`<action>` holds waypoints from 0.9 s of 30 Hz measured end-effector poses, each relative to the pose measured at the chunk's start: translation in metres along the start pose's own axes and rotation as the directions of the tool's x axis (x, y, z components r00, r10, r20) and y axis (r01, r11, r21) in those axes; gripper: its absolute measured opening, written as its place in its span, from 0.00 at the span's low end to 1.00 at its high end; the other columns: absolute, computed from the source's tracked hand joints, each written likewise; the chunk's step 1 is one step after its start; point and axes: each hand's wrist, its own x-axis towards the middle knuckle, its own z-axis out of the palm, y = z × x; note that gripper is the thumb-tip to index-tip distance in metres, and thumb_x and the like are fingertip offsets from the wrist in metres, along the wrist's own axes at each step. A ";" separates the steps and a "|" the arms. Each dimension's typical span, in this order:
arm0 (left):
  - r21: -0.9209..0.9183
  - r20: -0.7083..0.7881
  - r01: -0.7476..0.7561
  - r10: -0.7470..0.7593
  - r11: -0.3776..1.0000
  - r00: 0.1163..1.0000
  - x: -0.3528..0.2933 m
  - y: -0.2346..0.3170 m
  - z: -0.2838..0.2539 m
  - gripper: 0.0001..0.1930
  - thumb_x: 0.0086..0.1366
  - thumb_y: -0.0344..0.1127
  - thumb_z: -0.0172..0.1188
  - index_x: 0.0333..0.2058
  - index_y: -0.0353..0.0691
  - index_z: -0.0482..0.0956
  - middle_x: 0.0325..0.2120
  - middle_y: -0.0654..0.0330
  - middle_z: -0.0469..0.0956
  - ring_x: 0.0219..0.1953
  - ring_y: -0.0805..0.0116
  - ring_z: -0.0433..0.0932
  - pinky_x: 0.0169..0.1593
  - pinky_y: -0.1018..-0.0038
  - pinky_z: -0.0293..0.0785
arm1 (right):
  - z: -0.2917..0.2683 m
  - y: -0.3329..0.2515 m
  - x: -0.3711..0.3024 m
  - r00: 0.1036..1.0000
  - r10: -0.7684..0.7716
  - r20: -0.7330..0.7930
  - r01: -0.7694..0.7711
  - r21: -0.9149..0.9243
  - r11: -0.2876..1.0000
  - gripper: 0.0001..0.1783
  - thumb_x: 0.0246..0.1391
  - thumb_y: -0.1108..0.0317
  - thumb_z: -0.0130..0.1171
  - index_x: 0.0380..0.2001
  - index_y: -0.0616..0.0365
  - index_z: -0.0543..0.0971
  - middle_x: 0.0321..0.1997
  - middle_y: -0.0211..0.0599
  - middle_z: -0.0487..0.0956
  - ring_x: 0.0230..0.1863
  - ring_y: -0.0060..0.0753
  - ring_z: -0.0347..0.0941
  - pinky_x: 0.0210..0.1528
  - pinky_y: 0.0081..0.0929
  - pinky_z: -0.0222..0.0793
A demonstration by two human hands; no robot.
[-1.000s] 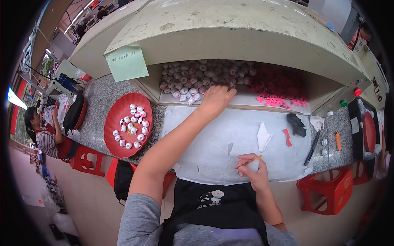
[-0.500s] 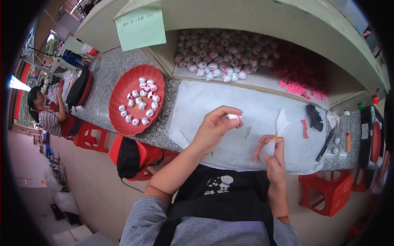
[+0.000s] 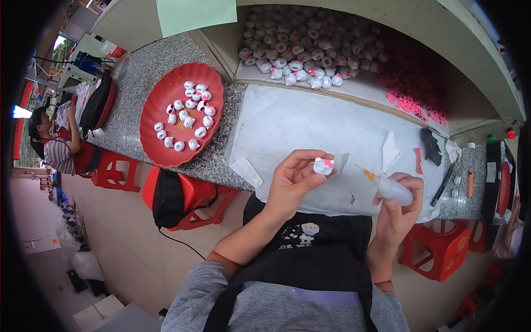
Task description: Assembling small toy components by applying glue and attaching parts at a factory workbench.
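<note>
Pinched between the thumb and fingers of my left hand (image 3: 296, 180) is a small white cat-head figure (image 3: 323, 166) with a pink bow. My right hand (image 3: 399, 207) is closed round a translucent squeeze bottle (image 3: 394, 189). Its orange-based nozzle (image 3: 368, 175) tilts up and left toward the figure, a short gap away from it. Both hands are over a white sheet (image 3: 287, 127) that covers the worktop. To their left, a red scalloped tray (image 3: 152, 119) holds several similar white figures.
A shelf cubby behind the sheet holds a heap of white figures (image 3: 298, 50) and many small pink pieces (image 3: 412, 105). Right of the sheet are a black cloth (image 3: 430, 146), a red strip (image 3: 418, 160) and an orange pen (image 3: 470, 183). Red stools (image 3: 434, 252) stand below. Another person (image 3: 55, 141) sits far left.
My right hand has moved right and turned the bottle, so its nozzle points left. The left hand has turned the figure so its bow side shows. The view has shifted slightly.
</note>
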 end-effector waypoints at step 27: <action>0.113 -0.012 -0.040 0.042 0.993 0.999 -0.004 -0.002 0.004 0.16 0.47 0.20 0.54 0.37 0.33 0.64 0.37 0.51 0.68 0.40 0.67 0.69 0.44 0.70 0.68 | 0.014 0.006 -0.011 0.893 -0.388 0.227 0.441 -0.274 0.855 0.25 0.24 0.70 0.68 0.29 0.55 0.66 0.29 0.34 0.66 0.23 0.25 0.65 0.24 0.18 0.64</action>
